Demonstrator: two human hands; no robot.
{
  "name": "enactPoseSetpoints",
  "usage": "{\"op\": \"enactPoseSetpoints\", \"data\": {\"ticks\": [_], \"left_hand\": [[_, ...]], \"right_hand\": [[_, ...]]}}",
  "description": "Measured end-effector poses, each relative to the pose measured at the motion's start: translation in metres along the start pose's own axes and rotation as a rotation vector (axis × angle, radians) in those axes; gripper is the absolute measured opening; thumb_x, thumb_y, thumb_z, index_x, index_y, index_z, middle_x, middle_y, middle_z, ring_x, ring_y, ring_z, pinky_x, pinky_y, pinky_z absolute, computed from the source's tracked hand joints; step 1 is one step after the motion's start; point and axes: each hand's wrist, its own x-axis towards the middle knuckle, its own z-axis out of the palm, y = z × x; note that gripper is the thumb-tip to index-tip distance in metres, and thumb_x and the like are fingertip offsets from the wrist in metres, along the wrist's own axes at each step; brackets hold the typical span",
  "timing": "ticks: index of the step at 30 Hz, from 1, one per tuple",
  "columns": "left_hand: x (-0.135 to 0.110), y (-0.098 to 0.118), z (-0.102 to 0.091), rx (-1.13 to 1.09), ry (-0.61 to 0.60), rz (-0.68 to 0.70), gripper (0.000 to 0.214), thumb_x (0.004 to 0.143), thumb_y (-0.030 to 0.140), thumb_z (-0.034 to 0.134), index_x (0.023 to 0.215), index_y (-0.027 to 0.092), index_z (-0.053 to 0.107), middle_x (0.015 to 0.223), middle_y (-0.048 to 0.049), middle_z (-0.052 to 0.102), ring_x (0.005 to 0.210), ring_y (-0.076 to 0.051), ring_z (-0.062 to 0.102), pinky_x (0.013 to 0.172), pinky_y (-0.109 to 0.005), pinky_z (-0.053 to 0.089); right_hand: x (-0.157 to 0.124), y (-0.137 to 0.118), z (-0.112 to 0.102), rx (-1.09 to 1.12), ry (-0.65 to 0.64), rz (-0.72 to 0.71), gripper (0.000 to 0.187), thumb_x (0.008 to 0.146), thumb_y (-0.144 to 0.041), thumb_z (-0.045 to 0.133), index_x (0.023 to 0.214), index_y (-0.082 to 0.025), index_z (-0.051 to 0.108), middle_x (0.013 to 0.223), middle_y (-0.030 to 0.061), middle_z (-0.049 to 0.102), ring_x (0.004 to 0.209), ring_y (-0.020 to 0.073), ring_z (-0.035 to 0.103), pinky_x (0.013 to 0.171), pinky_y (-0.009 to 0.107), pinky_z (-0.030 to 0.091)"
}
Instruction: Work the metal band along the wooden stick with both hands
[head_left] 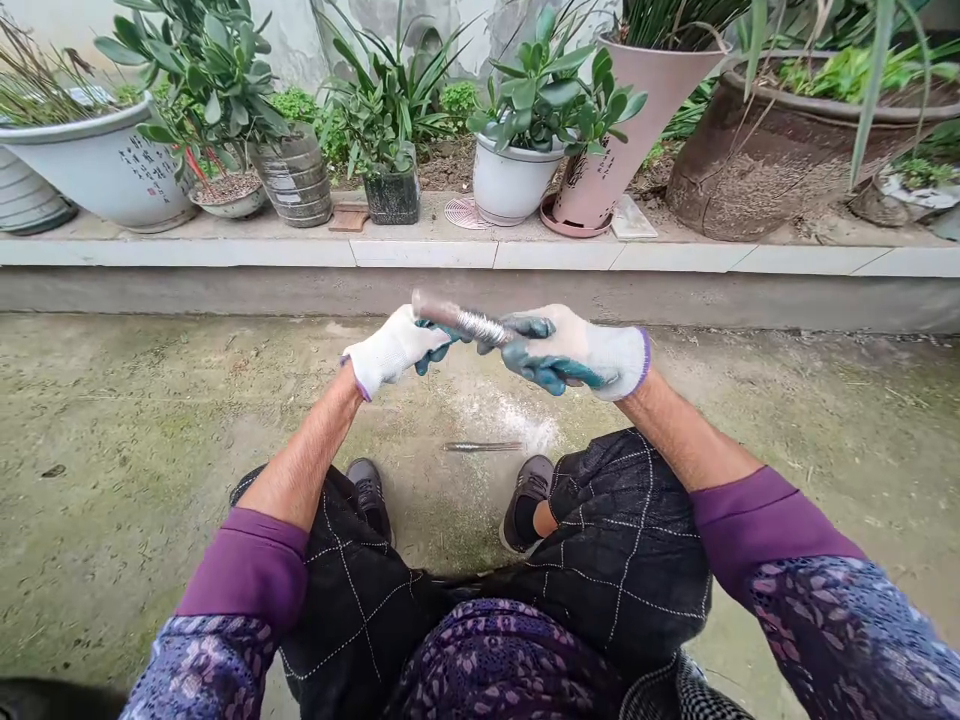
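A thick brownish stick (436,306), wound with bright silvery wire (481,326) along its middle, is held up in front of me, its left end raised. My right hand (576,350), in a white glove with a blue-green palm, is wrapped round the stick's right end, hiding it. My left hand (401,347), gloved the same way, has its fingers curled in under the stick's left part. What those fingertips pinch is hidden behind the stick. Below, a thin bundle of metal rods or wires (482,446) lies on the concrete between my shoes.
White powder (514,418) is scattered on the concrete floor (150,420) beside the thin bundle. Ahead runs a low tiled ledge (420,254) bearing potted plants, among them a white pot (514,185), a tall pink pot (626,120) and a large brown pot (765,160).
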Motion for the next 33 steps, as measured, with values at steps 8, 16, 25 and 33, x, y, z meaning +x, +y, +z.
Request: {"op": "enactPoseSetpoints", "data": {"ticks": [8,16,25,33], "left_hand": [[-0.001,-0.022,0.004,0.263,-0.005,-0.146,0.020,0.072,0.021,0.060,0.084,0.016,0.075,0.053,0.0034,0.055,0.042,-0.007,0.042,0.038,-0.018,0.030],[0.009,-0.015,0.024,-0.089,0.042,-0.163,0.022,0.081,0.019,0.057,0.097,0.012,0.070,0.058,0.0023,0.057,0.041,-0.006,0.045,0.037,-0.018,0.036],[0.007,-0.023,0.020,-0.045,0.124,-0.116,0.011,0.077,0.016,0.057,0.082,0.014,0.067,0.057,0.0030,0.056,0.043,-0.006,0.045,0.039,-0.017,0.035],[0.000,-0.026,0.020,0.195,0.010,-0.154,0.031,0.072,0.017,0.053,0.094,0.016,0.075,0.056,0.0046,0.053,0.045,-0.007,0.044,0.037,-0.016,0.033]], "right_hand": [[0.031,0.039,-0.013,-0.949,-0.162,0.207,0.016,0.078,-0.031,0.067,0.085,-0.017,0.071,0.060,-0.0007,0.059,0.051,0.0103,0.048,0.047,0.024,0.033],[0.052,0.045,-0.034,-0.777,0.464,0.074,0.027,0.085,-0.039,0.060,0.101,-0.018,0.066,0.074,0.0026,0.062,0.057,0.0128,0.052,0.052,0.026,0.040],[0.022,0.022,-0.010,0.016,-0.025,0.069,0.031,0.077,-0.035,0.070,0.099,-0.014,0.064,0.060,-0.0052,0.051,0.039,0.0054,0.039,0.030,0.018,0.035],[0.020,0.055,-0.009,-0.739,-0.238,0.169,0.023,0.079,-0.035,0.062,0.090,-0.016,0.071,0.064,0.0011,0.059,0.048,0.0100,0.046,0.040,0.022,0.033]]}}
